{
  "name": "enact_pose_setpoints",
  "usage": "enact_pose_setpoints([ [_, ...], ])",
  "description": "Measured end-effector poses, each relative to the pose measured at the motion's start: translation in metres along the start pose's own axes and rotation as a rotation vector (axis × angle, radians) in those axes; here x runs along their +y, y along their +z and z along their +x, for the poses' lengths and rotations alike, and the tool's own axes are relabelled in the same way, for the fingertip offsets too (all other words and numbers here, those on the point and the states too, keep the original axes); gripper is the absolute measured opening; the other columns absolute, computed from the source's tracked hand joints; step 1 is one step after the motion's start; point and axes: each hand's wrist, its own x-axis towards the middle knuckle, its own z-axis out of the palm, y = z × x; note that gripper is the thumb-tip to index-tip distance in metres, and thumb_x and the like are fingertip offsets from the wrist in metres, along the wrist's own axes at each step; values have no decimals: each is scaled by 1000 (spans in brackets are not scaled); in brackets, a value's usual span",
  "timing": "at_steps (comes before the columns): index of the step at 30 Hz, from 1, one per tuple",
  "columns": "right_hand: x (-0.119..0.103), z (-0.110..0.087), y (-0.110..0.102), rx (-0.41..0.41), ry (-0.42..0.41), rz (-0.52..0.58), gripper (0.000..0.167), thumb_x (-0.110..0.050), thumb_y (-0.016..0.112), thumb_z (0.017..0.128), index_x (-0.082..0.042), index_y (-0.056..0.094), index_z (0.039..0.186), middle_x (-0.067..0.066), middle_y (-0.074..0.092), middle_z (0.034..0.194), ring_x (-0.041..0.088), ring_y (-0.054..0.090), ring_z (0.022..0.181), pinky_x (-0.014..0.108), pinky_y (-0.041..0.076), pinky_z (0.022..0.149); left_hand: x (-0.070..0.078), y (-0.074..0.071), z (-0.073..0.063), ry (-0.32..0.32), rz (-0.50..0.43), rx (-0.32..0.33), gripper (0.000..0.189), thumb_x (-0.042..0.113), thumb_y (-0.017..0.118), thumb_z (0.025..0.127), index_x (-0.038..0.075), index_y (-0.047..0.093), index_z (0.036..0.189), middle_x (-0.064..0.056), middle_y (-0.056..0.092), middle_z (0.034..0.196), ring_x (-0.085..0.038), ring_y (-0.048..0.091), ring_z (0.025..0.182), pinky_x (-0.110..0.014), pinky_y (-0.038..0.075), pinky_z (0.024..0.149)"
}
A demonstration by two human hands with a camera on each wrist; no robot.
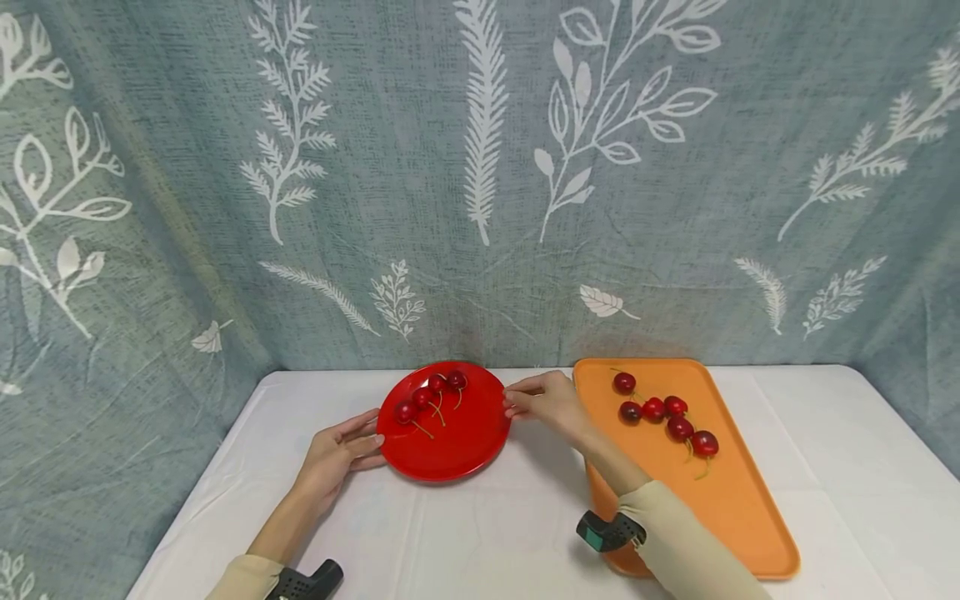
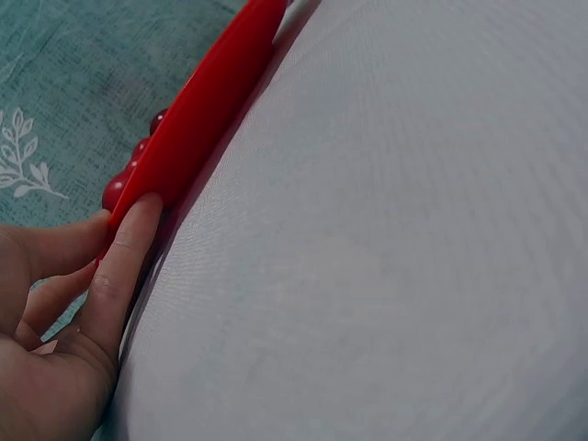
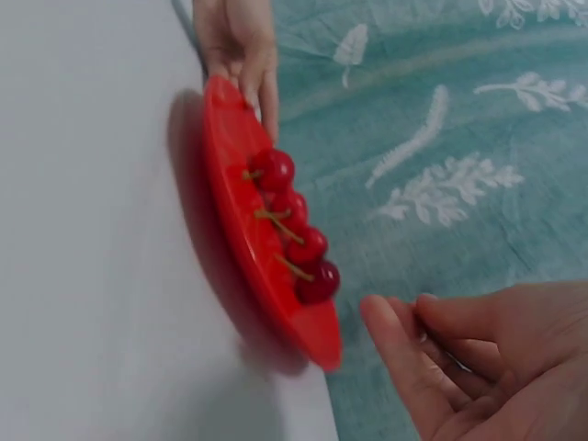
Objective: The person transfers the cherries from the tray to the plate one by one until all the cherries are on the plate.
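Observation:
My left hand (image 1: 330, 462) holds the left rim of a round red plate (image 1: 461, 450). In the left wrist view, the fingers (image 2: 119, 266) pinch the plate's edge. Several dark red cherries (image 1: 422, 397) with green stems lie on the plate's far left part. By the right rim is my right hand (image 1: 553, 406), thumb and fingers loosely curled. The right wrist view shows a small gap between its fingertips (image 3: 375, 308) and the plate, with nothing held. From that side the plate (image 3: 241, 207) casts a shadow on the white cloth.
An orange tray (image 1: 720, 508) stands on the right of the white-covered table (image 1: 480, 542), under my right forearm. Several cherries (image 1: 654, 409) lie in its far half. Behind the table hangs a blue-green curtain (image 1: 405, 167) with white leaf prints.

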Motion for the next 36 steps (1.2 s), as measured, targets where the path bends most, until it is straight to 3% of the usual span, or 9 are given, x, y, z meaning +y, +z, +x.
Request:
enact_pose_setpoints([
  [8,4,-17,-39,31,31,-39,27,-3,60,95,16,64,114,29,69,102,33,72,86,42,59,79,-1,1,1,-5,-3,0,52,0,57,96,-4,41,145,-29,48,140,-22,71,96,-34,59,81],
  [14,3,-30,-51,62,62,-87,25,-4,62,94,13,67,111,24,71,98,33,72,85,41,59,78,-1,1,0,-1,9,1,53,0,56,96,-5,40,145,-30,47,140,-22,71,95,-34,59,81],
  [22,1,-50,-70,67,43,-121,27,-5,64,94,13,66,113,25,71,99,32,72,84,42,60,78,-1,1,0,-4,1,3,53,1,57,96,-6,40,145,-30,47,140,-22,72,94,-34,59,80],
  [30,12,-67,-97,106,64,-98,31,-4,62,95,17,61,118,28,69,104,31,72,88,40,59,80,-1,2,0,11,-7,-12,53,1,57,96,-8,39,145,-30,46,141,-21,71,94,-34,59,79],
  [36,16,-76,-114,124,62,-68,32,0,58,96,21,57,120,30,68,105,22,72,84,36,60,77,0,1,1,16,-18,-7,53,0,57,96,-7,39,145,-30,46,141,-19,71,94,-34,59,79],
])
